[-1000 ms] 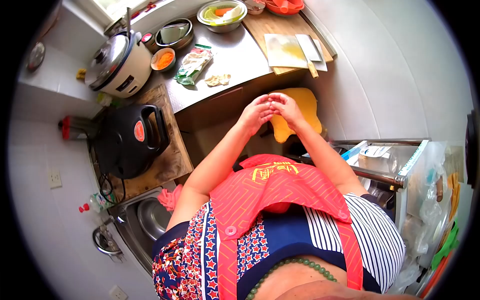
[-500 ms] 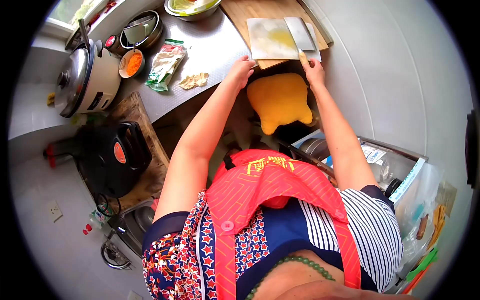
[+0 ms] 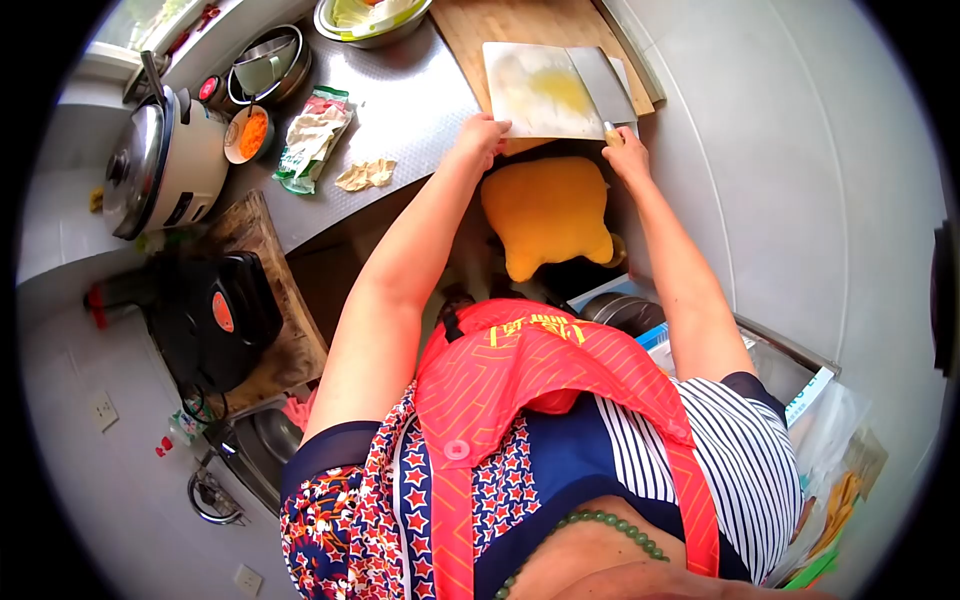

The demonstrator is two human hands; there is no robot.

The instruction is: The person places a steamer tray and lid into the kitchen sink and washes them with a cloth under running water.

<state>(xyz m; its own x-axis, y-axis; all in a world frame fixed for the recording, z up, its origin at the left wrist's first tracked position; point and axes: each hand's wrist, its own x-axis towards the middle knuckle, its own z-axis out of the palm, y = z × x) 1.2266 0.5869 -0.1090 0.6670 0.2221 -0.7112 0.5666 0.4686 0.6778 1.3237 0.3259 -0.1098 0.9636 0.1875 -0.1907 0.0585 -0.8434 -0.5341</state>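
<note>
My left hand (image 3: 483, 140) pinches the near left corner of a thin white board (image 3: 538, 92) with a yellow stain on it. The fingers of my right hand (image 3: 626, 155) close round the handle of a cleaver (image 3: 603, 86), near the board's right corner. The cleaver's wide blade lies flat over the right part of the board. Under both is a wooden cutting board (image 3: 480, 25). Whether my right fingers also grip the white board is hidden.
On the metal counter (image 3: 400, 110) are an opened packet (image 3: 312, 140), a crumpled beige piece (image 3: 366, 175), a bowl of orange shreds (image 3: 248, 134), stacked bowls (image 3: 270, 65) and a vegetable basin (image 3: 372, 18). A rice cooker (image 3: 165, 160) stands left. A yellow stool seat (image 3: 547, 215) sits below the counter edge.
My hands were together over the stool, then parted and reached forward to the board and cleaver. The left now grips the board's corner, and the board's near left side has shifted slightly left.
</note>
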